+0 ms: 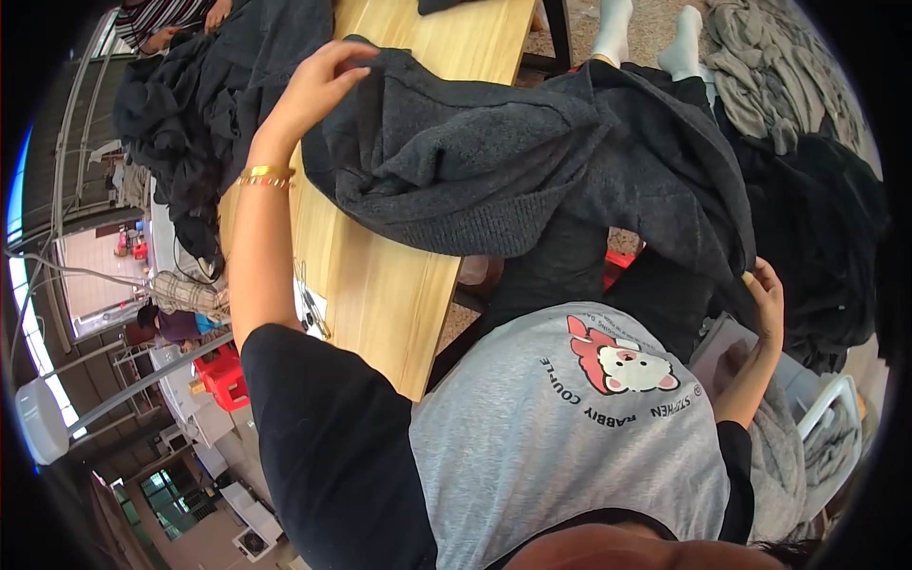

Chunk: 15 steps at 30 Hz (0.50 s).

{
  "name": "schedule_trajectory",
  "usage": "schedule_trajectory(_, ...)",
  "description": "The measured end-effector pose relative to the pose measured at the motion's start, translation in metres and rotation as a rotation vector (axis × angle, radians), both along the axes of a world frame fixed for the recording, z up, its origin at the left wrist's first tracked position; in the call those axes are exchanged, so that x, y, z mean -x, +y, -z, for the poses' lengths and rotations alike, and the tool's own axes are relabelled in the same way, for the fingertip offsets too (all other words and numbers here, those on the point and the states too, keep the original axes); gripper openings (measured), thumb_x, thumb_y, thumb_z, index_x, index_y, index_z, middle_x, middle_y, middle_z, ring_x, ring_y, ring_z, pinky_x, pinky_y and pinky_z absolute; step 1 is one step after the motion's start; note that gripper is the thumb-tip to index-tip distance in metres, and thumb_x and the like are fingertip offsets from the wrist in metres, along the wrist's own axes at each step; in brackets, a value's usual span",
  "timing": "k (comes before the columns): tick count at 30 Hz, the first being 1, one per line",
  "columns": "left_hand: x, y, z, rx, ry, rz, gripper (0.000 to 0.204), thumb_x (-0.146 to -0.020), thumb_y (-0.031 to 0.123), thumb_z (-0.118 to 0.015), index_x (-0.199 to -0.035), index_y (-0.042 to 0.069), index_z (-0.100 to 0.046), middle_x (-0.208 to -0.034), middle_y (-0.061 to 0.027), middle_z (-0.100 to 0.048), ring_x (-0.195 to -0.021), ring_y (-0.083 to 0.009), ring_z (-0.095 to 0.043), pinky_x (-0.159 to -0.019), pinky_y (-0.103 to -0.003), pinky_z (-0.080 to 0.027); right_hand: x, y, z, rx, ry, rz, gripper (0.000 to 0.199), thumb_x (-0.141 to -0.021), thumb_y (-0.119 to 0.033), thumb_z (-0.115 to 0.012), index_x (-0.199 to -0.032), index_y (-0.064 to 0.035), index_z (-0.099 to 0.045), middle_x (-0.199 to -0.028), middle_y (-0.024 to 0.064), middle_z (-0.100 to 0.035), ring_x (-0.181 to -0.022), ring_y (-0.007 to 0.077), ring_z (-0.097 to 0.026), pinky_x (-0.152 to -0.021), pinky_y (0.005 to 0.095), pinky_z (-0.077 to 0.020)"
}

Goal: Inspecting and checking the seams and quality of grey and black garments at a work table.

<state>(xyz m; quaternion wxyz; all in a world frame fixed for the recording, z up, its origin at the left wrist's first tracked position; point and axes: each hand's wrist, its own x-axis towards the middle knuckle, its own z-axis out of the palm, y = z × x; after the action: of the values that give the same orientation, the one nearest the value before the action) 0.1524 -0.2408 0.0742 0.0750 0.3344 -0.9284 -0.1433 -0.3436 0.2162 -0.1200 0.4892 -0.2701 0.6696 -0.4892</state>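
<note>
A dark grey knit sweater point(484, 142) is stretched between my two hands, over the table's edge and my lap. Its ribbed band hangs in a fold along the near side. At the sweater's far left edge, my left hand point(328, 81) has its thumb and fingers closed on the cloth, above the tabletop. My right hand point(768, 293) pinches the lower right corner of the sweater, off to the right of my lap. Between the hands the knit sags in loose folds, and parts of it are turned under and hidden.
The sweater partly covers a wooden table point(380, 304); small tools point(312, 309) lie on its left edge. Dark garments point(180, 123) are heaped at far left, near a person in striped sleeves point(157, 24). Black cloth point(822, 237), grey knits point(769, 66) and a white basket point(826, 408) stand right.
</note>
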Motion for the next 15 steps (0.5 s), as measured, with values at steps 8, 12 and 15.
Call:
schedule_trajectory(8, 0.075, -0.050, 0.024, -0.176, -0.646, 0.089, 0.021, -0.083, 0.017, -0.066, -0.088, -0.002, -0.063, -0.081, -0.0093, -0.062, -0.075, -0.0162, -0.055, -0.069, -0.031, -0.045, 0.008, 0.034, -0.008, 0.113, 0.324, 0.221, 0.024, -0.090, -0.011, -0.064, -0.112, -0.0007, -0.061, -0.100, -0.0011, -0.062, -0.096, 0.0069, -0.055, -0.087, 0.0220, -0.0410)
schedule_trajectory(12, 0.024, -0.038, -0.017, -0.370, -0.320, -0.015, 0.017, -0.087, 0.012, -0.064, -0.089, -0.004, -0.058, -0.081, -0.0034, -0.058, -0.080, -0.0115, -0.052, -0.074, -0.026, -0.043, 0.030, -0.008, -0.053, 0.310, 0.219, 0.380, 0.026, -0.094, -0.014, -0.058, -0.116, 0.0017, -0.059, -0.106, 0.0016, -0.062, -0.099, 0.0075, -0.056, -0.088, 0.0199, -0.0423)
schedule_trajectory(15, 0.002, -0.058, -0.066, -0.154, 0.134, -0.254, 0.032, -0.092, 0.016, -0.060, -0.118, -0.003, -0.062, -0.121, -0.0078, -0.060, -0.116, -0.0147, -0.053, -0.102, -0.027, -0.036, 0.035, -0.006, -0.113, 0.547, 0.195, 0.399, 0.022, -0.094, -0.014, -0.059, -0.111, -0.0006, -0.060, -0.100, 0.0040, -0.064, -0.091, 0.0110, -0.061, -0.081, 0.0216, -0.0468)
